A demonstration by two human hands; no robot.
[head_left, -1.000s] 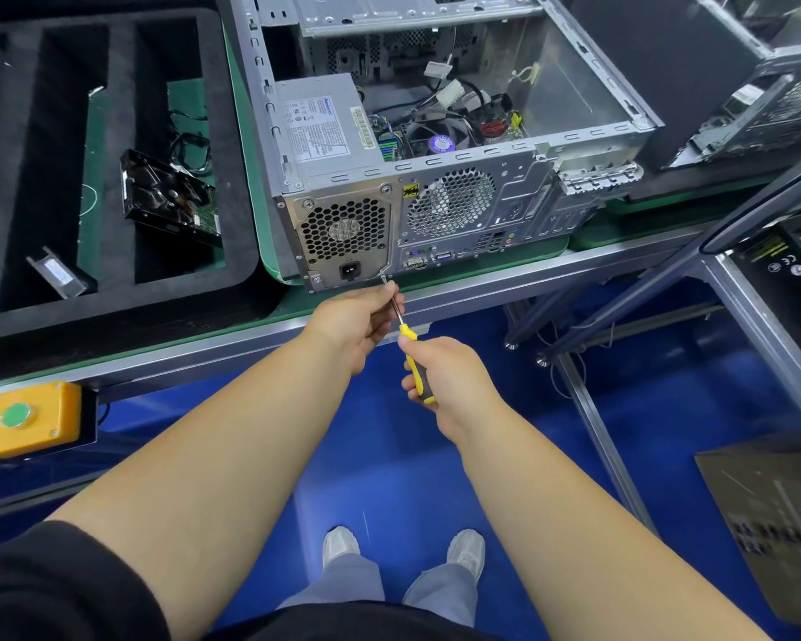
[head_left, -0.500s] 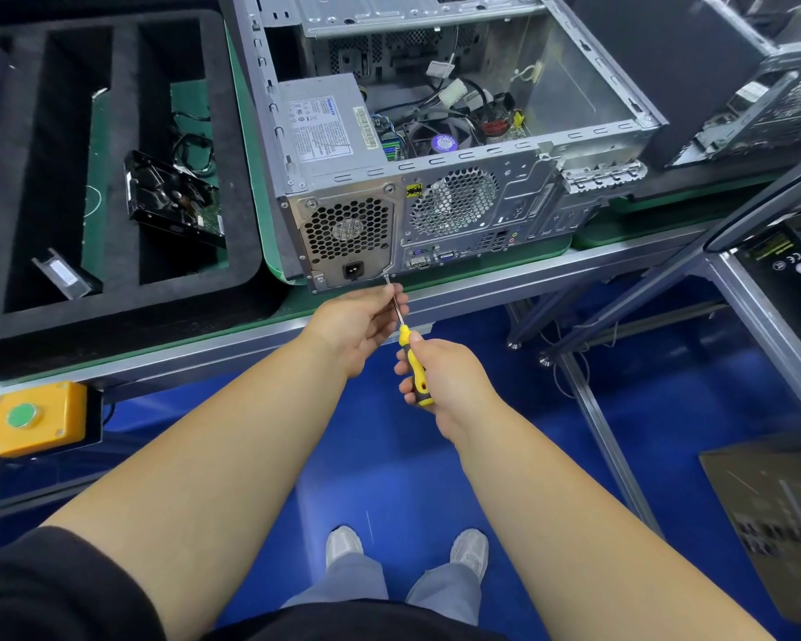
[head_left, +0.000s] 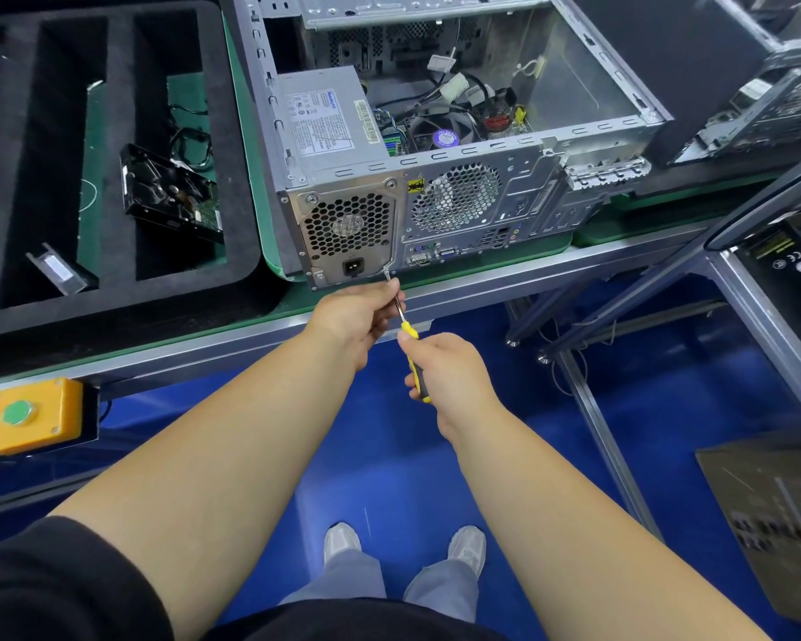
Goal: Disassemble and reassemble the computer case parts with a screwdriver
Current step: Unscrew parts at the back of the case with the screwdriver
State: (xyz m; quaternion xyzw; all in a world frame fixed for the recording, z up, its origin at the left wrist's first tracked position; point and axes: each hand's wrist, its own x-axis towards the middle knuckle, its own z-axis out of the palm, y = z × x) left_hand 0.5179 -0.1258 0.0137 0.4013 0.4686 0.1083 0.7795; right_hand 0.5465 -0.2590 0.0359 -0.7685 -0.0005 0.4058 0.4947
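Note:
An open grey computer case (head_left: 588, 99) lies on its side on the green bench mat, rear panel facing me. Its power supply (head_left: 348, 229) fills the left rear corner. My right hand (head_left: 449, 377) grips the yellow-and-black handle of a screwdriver (head_left: 412, 358). The metal shaft runs up to a screw (head_left: 386, 272) at the power supply's lower right corner. My left hand (head_left: 357, 316) pinches the shaft just below the tip, fingers curled round it.
A black foam tray (head_left: 116, 145) at the left holds a hard drive (head_left: 172, 196) and a small bracket (head_left: 56, 268). A yellow button box (head_left: 29, 416) hangs under the bench edge. More cases (head_left: 736, 76) stand at the right, metal frames (head_left: 620, 326) below.
Both hands and the screwdriver stay at the same screw. The view has shifted slightly; no clear movement of the parts.

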